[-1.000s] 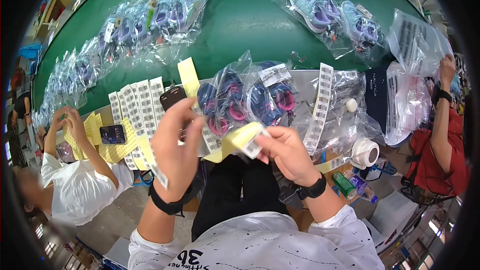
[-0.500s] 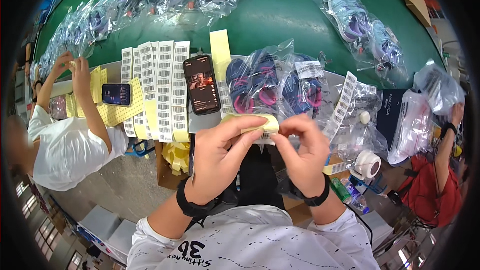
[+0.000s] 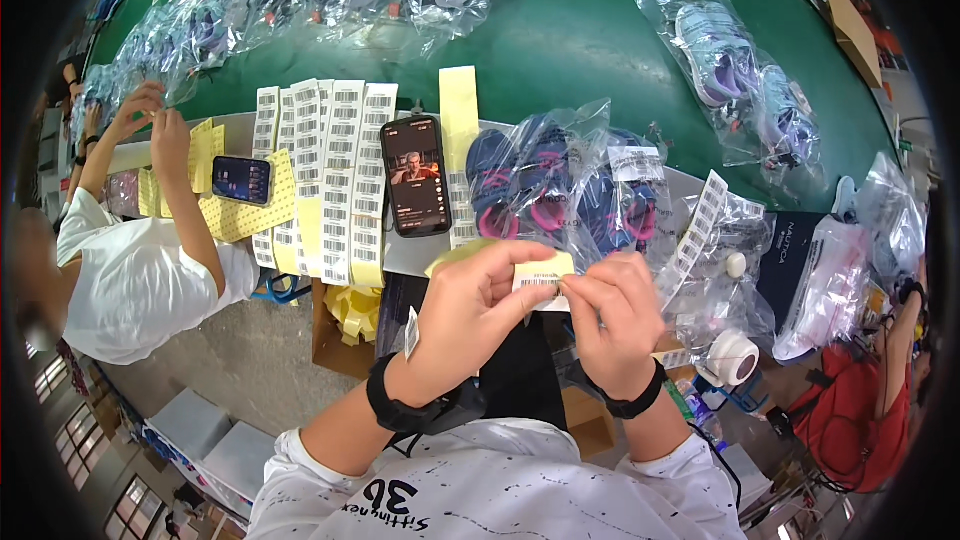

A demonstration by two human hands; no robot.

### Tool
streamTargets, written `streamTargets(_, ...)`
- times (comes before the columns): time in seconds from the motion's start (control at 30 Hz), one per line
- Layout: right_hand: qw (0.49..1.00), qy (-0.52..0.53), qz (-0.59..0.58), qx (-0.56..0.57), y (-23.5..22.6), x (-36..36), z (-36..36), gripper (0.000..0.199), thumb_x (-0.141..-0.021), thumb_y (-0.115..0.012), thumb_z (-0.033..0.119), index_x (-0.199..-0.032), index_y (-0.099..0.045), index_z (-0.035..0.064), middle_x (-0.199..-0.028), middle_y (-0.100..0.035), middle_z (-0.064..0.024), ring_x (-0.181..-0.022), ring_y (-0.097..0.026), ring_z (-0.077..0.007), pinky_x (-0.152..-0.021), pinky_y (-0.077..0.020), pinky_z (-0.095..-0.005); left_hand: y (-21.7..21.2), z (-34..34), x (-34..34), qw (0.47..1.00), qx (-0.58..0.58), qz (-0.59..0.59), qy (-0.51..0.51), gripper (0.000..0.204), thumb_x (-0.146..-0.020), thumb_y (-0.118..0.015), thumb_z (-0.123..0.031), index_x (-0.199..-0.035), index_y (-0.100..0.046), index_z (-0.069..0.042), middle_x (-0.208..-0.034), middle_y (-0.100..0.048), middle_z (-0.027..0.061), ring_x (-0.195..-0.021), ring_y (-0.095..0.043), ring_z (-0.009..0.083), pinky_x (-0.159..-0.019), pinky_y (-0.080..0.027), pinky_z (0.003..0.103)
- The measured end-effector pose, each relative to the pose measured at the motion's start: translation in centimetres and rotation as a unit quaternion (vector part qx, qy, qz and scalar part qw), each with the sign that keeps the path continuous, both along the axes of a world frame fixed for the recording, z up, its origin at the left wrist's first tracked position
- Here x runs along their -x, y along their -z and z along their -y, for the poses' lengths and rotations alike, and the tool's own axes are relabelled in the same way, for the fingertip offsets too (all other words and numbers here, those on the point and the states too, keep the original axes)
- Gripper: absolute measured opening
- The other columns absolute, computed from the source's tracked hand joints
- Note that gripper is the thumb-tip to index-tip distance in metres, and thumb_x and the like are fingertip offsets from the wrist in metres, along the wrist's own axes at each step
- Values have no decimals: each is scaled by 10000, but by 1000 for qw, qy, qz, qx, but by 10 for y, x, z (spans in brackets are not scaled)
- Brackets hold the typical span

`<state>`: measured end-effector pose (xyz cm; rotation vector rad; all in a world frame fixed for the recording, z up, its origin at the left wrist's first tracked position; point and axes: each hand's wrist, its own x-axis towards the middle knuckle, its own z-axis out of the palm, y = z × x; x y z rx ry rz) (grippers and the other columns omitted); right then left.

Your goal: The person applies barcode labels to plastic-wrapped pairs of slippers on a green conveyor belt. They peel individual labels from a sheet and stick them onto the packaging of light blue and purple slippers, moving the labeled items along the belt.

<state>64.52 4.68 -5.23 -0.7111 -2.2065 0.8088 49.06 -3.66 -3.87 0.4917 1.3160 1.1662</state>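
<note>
A yellow-backed strip of barcode labels (image 3: 545, 268) is pinched between the thumb and fingers of my left hand (image 3: 472, 310). My right hand (image 3: 618, 325) pinches the strip's right end, where a white label meets the yellow backing. A small white label (image 3: 411, 332) sticks to the side of my left hand, near the wrist. Just beyond my hands lie dark blue and pink shoes (image 3: 548, 180) in clear plastic bags, with a white label (image 3: 637, 163) on one bag. A loose barcode strip (image 3: 697, 230) rests on the bags to their right.
Several barcode strips (image 3: 340, 180) and a phone (image 3: 415, 180) lie left of the shoes. Bagged light blue shoes (image 3: 715, 55) sit on the green table (image 3: 570, 50). A white roll (image 3: 733, 358) is at the right. Co-workers (image 3: 150, 270) flank me; yellow scraps fill a box (image 3: 350, 325).
The curled strip is now flatter, its barcode face showing. My right fingers have closed in on its end. The label on my left hand has come into view.
</note>
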Motion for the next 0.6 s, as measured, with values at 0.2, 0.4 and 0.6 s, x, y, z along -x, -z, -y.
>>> streamTargets(0.2,1000,-13,-4,15,2,-4,1,221,-695,-732,-72,-874,-626,2,-825,-568,-110,-702,-542,-294,-626,-452,-390,9,-1,4,998,13,64,8,462,-887,-572,113,-1330,-461,42,-1214,-584,112,-1102,-598,159,-917,-518,286)
streamTargets(0.4,988,110,-64,82,0,-3,-31,162,-765,-684,-58,-902,-619,-1,-860,-558,-93,-749,-557,-221,-689,-473,-337,20,15,24,998,53,-12,9,433,-874,-605,78,-1293,-498,53,-1228,-611,134,-1066,-616,138,-900,-513,247)
streamTargets(0.6,935,172,100,295,82,17,-173,648,-799,-708,47,-1383,-427,40,-942,-669,-95,-796,-619,-151,-716,-492,-289,18,39,36,992,66,-108,5,167,-913,-637,-51,-1039,-661,57,-978,-699,96,-887,-653,104,-768,-521,238)
